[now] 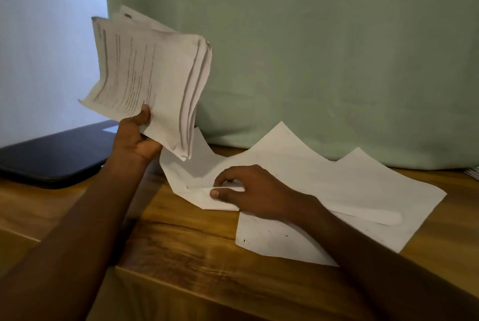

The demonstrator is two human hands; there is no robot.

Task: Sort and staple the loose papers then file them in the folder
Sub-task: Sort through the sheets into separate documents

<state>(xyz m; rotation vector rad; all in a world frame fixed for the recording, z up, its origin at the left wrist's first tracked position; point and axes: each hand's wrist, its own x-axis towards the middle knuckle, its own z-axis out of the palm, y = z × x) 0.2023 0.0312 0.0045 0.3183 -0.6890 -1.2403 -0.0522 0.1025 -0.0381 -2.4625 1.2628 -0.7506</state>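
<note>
Papers are in two groups. One is a thick stack of printed sheets (153, 79) held up in the air on the left, tilted, with its edges fanned and uneven and lines of text showing on the front page. The left hand (136, 136) grips this stack at its lower corner, thumb (143, 114) pressed on the front and the fingers curled behind.

The other group is the loose sheets (337, 191) spread on the wooden table (181, 237), overlapping one another at different angles, their far corners pointing toward the backdrop. The right hand (248, 191) rests on the left end of this spread and pinches the edge of one sheet (197, 191) between thumb and curled fingers, lifting that edge slightly off the sheet below.

A dark flat folder-like case (57, 155) lies closed on the table at the far left, well apart from the loose sheets and just below the raised stack. A pale green cloth (324, 48) hangs behind the table, with a white surface (46, 48) to its left. At the right edge, a small bit of striped or printed material (473, 173) is too cropped to identify.
</note>
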